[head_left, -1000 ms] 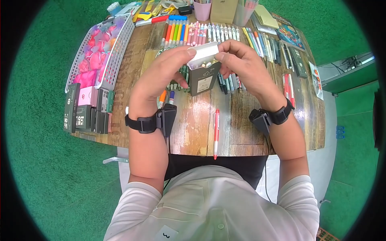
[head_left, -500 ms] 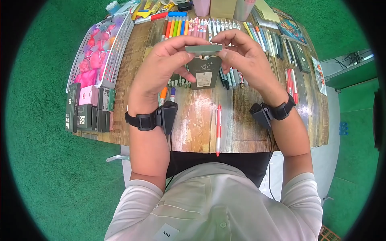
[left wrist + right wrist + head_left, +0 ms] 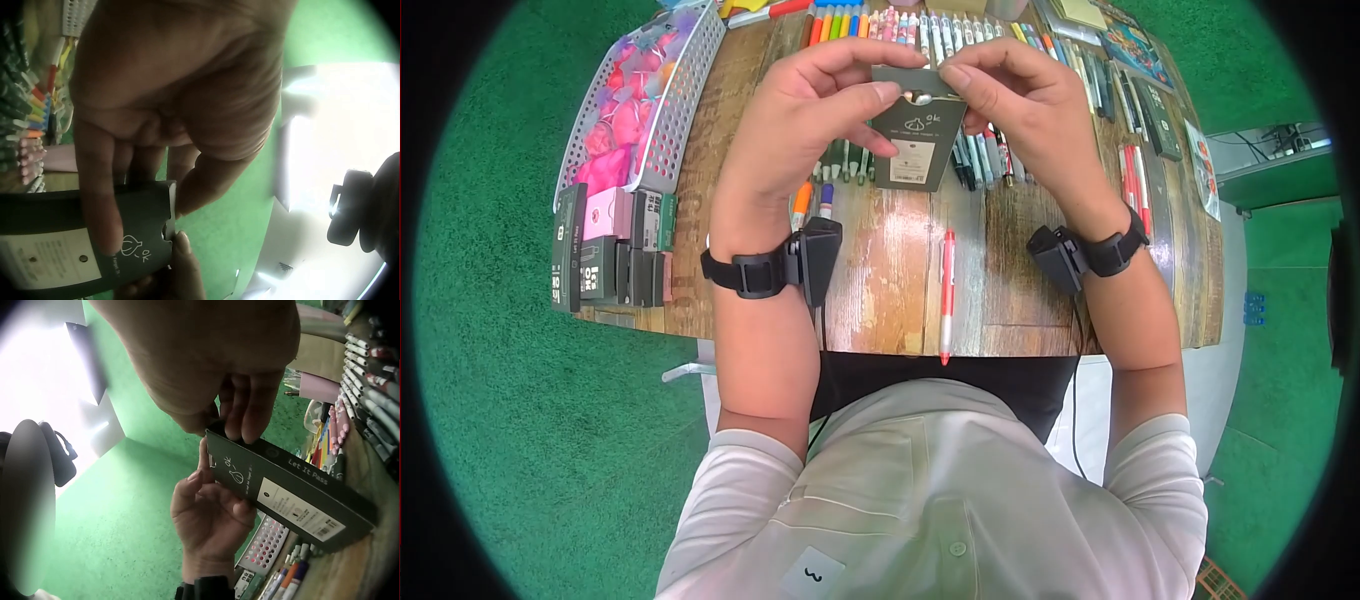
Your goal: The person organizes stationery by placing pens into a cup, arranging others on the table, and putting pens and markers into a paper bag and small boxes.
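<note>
A dark grey box (image 3: 916, 135) with a white label stands upright on the table, held between both hands at its top. The left hand (image 3: 800, 120) grips its left side, thumb at the top edge and a finger against the front. At the top right corner are the thumb and fingers of the right hand (image 3: 1025, 105). Its lid lies nearly down, with a small gap at the front edge where something pale shows. In the left wrist view the box (image 3: 56, 244) has fingers of the left hand (image 3: 169, 106) across it; the right wrist view shows the box's side (image 3: 306, 481).
A red and white pen (image 3: 947, 300) lies near the table's front edge. Rows of markers and pens lie behind and beside the box. At the left are a white basket (image 3: 670, 120) of pink items and several small boxes (image 3: 608, 270). More pens lie at the right.
The box's flap, raised at first with pens showing inside, has come down over the top. Both hands have moved with the box toward the top of the head view.
</note>
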{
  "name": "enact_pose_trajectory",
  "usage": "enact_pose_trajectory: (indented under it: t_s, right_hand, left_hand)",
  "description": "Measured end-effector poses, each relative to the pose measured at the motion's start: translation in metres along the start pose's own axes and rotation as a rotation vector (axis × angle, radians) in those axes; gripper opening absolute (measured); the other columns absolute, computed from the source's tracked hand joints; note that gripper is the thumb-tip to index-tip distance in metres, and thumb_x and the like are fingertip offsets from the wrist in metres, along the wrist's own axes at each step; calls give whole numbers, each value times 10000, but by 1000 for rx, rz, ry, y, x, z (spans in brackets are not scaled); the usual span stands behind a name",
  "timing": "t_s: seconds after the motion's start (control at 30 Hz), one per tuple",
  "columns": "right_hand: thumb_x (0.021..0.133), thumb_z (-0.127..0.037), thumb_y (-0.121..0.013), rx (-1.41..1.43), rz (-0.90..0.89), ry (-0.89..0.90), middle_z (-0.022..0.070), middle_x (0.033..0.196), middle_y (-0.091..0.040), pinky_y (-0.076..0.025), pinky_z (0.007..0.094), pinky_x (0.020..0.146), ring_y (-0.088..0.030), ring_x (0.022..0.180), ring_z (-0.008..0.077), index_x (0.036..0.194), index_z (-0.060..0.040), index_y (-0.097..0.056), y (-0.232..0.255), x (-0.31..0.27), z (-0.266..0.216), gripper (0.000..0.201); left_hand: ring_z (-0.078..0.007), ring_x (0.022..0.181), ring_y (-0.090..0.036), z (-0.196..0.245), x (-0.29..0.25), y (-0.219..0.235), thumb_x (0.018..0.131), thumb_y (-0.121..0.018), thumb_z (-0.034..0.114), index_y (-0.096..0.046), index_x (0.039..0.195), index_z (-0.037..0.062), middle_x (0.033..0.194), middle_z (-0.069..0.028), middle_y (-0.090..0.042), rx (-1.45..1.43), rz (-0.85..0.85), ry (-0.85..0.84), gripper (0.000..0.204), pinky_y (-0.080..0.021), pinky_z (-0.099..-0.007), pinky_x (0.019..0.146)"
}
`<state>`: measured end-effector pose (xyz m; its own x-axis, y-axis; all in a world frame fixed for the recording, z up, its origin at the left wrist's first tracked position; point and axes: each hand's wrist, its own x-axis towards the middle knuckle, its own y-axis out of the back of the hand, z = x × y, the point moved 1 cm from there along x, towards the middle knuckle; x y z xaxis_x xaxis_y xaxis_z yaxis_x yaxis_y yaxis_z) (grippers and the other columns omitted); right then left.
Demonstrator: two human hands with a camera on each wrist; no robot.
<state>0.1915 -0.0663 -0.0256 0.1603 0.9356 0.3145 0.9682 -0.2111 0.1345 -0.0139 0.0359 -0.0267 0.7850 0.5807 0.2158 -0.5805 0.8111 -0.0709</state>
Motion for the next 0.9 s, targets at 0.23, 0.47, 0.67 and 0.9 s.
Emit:
enact_pose_trajectory:
  t_s: [0.23, 0.47, 0.67, 0.9]
  right_hand:
    - [927, -186, -795, -100, 22, 205, 14, 873, -718, -510, 223, 625, -643, 741, 67, 1019, -29, -769, 0, -1, 9, 183]
    - [836, -117, -830, -571, -57, 672, 47, 931, -716, -531, 281, 648, -683, 775, 176, 989, -81, -791, 9, 0, -3, 162]
    - [811, -87, -840, -586, -38, 655, 49, 929, -715, -561, 298, 681, -693, 792, 195, 980, -85, -787, 5, -11, -5, 176]
    - [794, -86, -839, -344, -84, 246, 66, 1040, -708, -560, 305, 767, -678, 879, 165, 1316, -73, -647, 5, -29, 5, 557]
  left_hand:
    - [-141, 966, -714, -5, 1, 5, 1009, -647, 90, -688, 1253, -5, 1212, -114, -720, -28, -1, 17, 264, -662, -311, 731]
    - [-155, 954, -723, -1, -1, 4, 996, -671, 92, -731, 1170, -23, 1158, -126, -740, -11, -11, 51, 217, -661, -306, 737]
    - [-159, 891, -735, 1, -2, 3, 930, -740, 25, -749, 1124, -27, 1119, -129, -745, 40, -9, 87, 201, -655, -291, 734]
    - [-143, 851, -725, -3, 1, 3, 890, -768, -9, -725, 1144, -15, 1087, -121, -744, 83, 24, 47, 257, -631, -263, 691]
